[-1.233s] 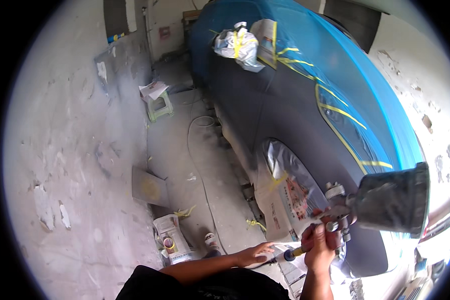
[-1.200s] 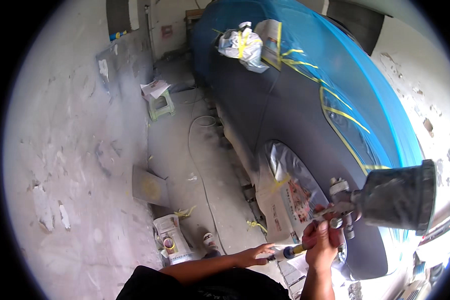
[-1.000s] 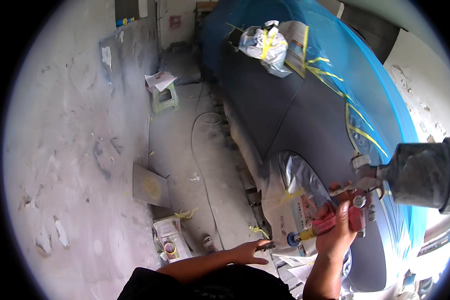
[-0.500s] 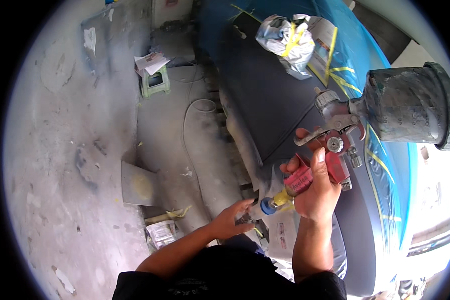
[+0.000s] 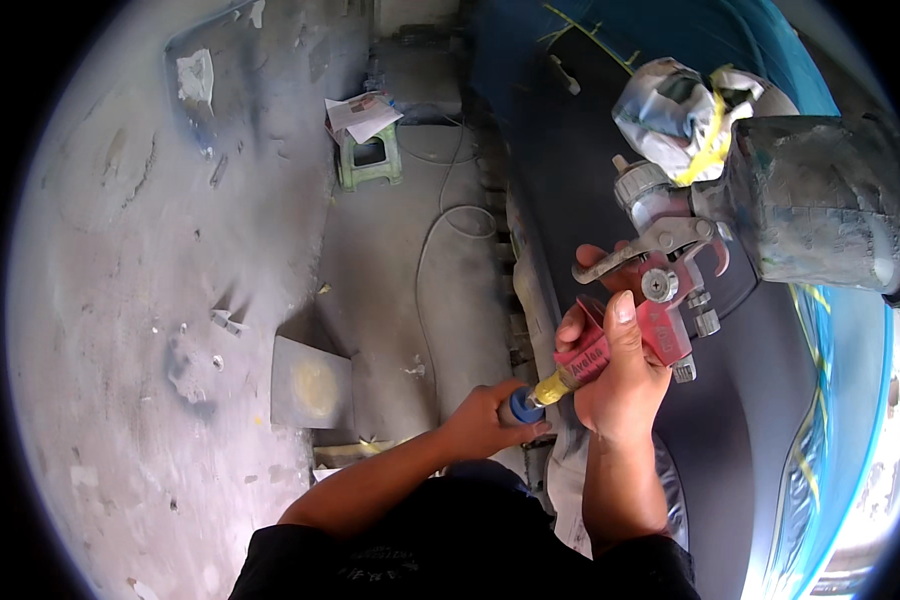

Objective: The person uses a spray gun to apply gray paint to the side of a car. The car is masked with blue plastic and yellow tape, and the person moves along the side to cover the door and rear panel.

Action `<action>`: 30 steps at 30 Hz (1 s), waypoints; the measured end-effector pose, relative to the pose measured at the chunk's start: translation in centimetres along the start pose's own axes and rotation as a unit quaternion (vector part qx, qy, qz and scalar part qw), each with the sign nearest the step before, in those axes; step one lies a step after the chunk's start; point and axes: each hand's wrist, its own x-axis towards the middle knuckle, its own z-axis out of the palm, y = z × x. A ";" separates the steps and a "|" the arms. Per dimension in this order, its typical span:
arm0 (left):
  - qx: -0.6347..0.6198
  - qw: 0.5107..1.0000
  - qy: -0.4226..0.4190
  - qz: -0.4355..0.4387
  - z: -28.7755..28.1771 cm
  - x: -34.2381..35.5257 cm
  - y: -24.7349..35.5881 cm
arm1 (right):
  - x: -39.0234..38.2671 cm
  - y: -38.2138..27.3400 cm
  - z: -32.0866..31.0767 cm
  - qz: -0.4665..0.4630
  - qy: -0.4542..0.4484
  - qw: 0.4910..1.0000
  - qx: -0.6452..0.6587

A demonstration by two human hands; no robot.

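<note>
My right hand (image 5: 625, 385) is closed round the red handle of a spray gun (image 5: 665, 325), whose grimy dark cup (image 5: 820, 200) tilts out to the right. My left hand (image 5: 485, 420) is closed on a blue-ringed hose coupling (image 5: 523, 405), against the yellow fitting (image 5: 550, 390) at the handle's lower end. Behind the gun lies a car body with dark grey panels (image 5: 560, 150), partly draped in blue plastic (image 5: 860, 370) edged with yellow tape. A crumpled silver-white wrapping (image 5: 670, 120), taped in yellow, covers a part sticking out from it, likely the mirror.
A scuffed, peeling wall (image 5: 140, 330) runs along my left. Between wall and car, a pale hose (image 5: 422, 280) crosses the dusty floor (image 5: 370, 280). A green stool (image 5: 370, 160) with papers (image 5: 360, 115) stands farther back, and a grey board (image 5: 310, 385) leans against the wall's foot.
The gun has risen in my right hand. My left hand has moved up from below, and its coupling now meets the gun's fitting. My view has tilted down and turned toward the aisle.
</note>
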 end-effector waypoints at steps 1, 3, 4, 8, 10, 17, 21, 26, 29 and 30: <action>-0.010 1.000 0.008 -0.001 -0.8 1.2 0.1 | 1.5 0.1 0.3 0.001 -0.008 1.000 -0.006; -0.029 0.999 0.023 -0.003 -2.6 3.3 0.3 | 4.2 0.5 1.3 0.006 -0.017 1.000 -0.005; -0.016 1.000 0.019 -0.003 -3.5 4.4 0.6 | 5.6 0.7 2.0 0.006 -0.021 1.000 -0.002; 0.007 1.000 0.008 0.030 -8.6 8.6 0.9 | 11.5 2.2 4.0 -0.020 -0.039 0.999 -0.024; -0.016 0.999 -0.007 0.041 -11.6 10.5 0.0 | 14.5 3.2 5.9 -0.045 -0.019 0.998 -0.026; -0.082 0.993 -0.058 0.060 -22.9 17.7 -2.9 | 25.6 4.7 13.6 -0.071 0.045 0.995 -0.052; -0.129 0.986 -0.073 0.082 -29.2 21.4 -1.0 | 32.3 5.0 18.2 -0.106 0.080 0.991 -0.031; -0.214 0.970 -0.066 0.094 -34.3 25.4 1.9 | 40.4 5.1 20.7 -0.057 0.052 0.996 -0.042; -0.215 0.970 -0.031 0.105 -36.6 28.3 3.0 | 45.0 5.7 21.6 -0.037 0.040 0.997 -0.057; -0.215 0.970 -0.018 0.110 -37.4 29.4 3.3 | 46.6 6.1 21.8 -0.038 0.039 0.997 -0.061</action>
